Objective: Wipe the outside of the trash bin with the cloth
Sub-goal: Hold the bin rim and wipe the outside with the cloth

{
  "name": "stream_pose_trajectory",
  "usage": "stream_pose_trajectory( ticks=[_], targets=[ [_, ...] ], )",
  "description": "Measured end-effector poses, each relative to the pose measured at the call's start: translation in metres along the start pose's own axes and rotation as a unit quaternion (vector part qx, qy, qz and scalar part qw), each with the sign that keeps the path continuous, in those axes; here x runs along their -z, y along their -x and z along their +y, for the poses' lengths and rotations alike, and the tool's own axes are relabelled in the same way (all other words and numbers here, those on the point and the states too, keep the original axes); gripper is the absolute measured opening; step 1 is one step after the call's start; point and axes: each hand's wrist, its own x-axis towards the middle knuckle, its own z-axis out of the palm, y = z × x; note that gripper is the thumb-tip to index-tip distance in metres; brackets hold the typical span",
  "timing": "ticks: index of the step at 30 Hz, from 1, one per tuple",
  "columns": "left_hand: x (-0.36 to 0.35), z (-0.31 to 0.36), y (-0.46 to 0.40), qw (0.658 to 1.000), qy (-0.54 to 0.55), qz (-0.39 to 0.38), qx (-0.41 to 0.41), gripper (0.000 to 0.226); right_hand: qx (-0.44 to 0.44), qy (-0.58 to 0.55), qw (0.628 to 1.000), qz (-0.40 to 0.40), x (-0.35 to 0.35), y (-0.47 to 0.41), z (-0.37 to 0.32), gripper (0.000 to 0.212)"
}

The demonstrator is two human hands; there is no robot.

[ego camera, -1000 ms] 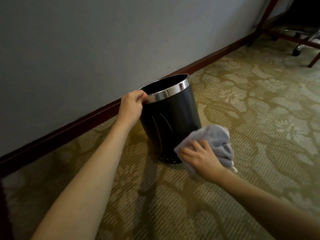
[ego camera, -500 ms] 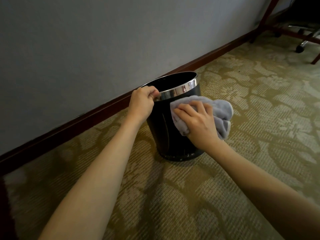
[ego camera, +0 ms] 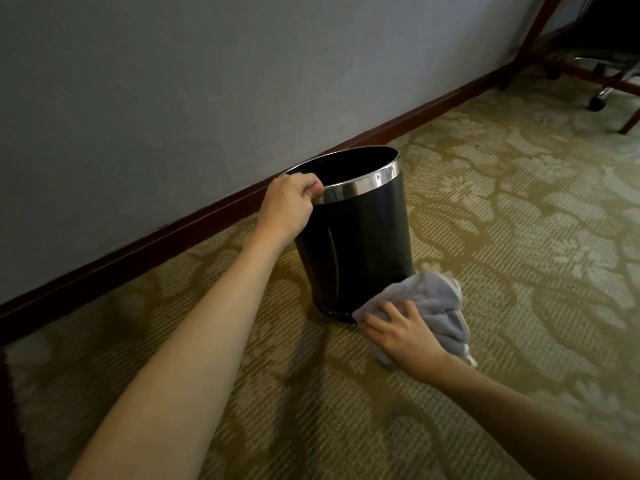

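Trash bin point(ego camera: 360, 244) rim gripped by left hand point(ego camera: 289, 206); right hand point(ego camera: 403, 336) presses cloth point(ego camera: 433, 299) at its base.

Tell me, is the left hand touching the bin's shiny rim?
Touching. The head view shows the left hand curled over the shiny rim of the trash bin, gripping its edge.
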Motion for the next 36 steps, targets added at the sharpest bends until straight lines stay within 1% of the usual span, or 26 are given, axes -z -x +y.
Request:
stream_pose_trajectory(
  ticks=[2,5,8,11,13,15,17,19,22,25,27,30,33,36],
  targets=[
    [-0.004,0.002,0.0,1.0,-0.013,-0.002,-0.009,0.023,-0.001,-0.018,1.0,-0.002,-0.001,0.003,0.001,0.054],
    [-0.006,0.005,0.001,1.0,-0.014,0.008,-0.017,0.025,0.001,-0.038,0.998,0.045,0.005,0.001,0.008,0.046],
    [-0.003,0.003,0.0,1.0,-0.005,0.006,-0.005,0.027,-0.02,-0.084,0.991,0.101,0.02,-0.003,0.019,0.038],
    [0.0,0.002,0.0,1.0,0.004,-0.004,0.005,0.028,-0.027,-0.069,0.991,0.113,0.027,-0.009,0.02,0.035],
    [0.001,0.001,0.001,1.0,0.009,-0.007,0.009,0.026,-0.031,-0.071,0.992,0.096,0.02,-0.01,0.011,0.041],
    [0.002,0.001,0.001,1.0,0.014,-0.025,0.011,0.025,-0.003,-0.042,0.997,0.06,0.01,-0.008,0.003,0.045],
    [0.004,0.001,0.0,0.999,0.016,-0.049,0.01,0.025,0.027,-0.007,0.999,0.031,0.001,-0.003,0.003,0.042],
    [0.003,0.004,-0.001,0.998,0.012,-0.06,0.006,0.026,0.035,-0.01,0.999,0.008,-0.005,0.004,0.012,0.038],
    [0.001,0.006,-0.002,0.999,0.008,-0.053,0.003,0.026,0.001,-0.026,1.0,0.001,-0.007,0.016,0.027,0.033],
    [0.002,0.005,-0.003,0.999,0.012,-0.045,0.014,0.027,-0.071,-0.033,0.997,0.008,-0.002,0.025,0.042,0.032],
    [0.005,0.005,-0.002,0.999,0.016,-0.043,0.024,0.029,-0.114,-0.051,0.992,0.021,0.002,0.028,0.049,0.029],
    [0.007,0.008,0.001,0.998,0.015,-0.047,0.034,0.028,-0.149,-0.068,0.985,0.059,0.011,0.025,0.054,0.027],
    [0.005,0.022,0.004,0.997,-0.006,-0.069,0.032,0.026,-0.17,-0.105,0.971,0.13,0.024,0.018,0.054,0.036],
    [-0.001,0.045,0.008,0.997,-0.032,-0.071,0.005,0.04,-0.183,-0.143,0.951,0.206,0.032,0.014,0.053,0.044]
  ],
)
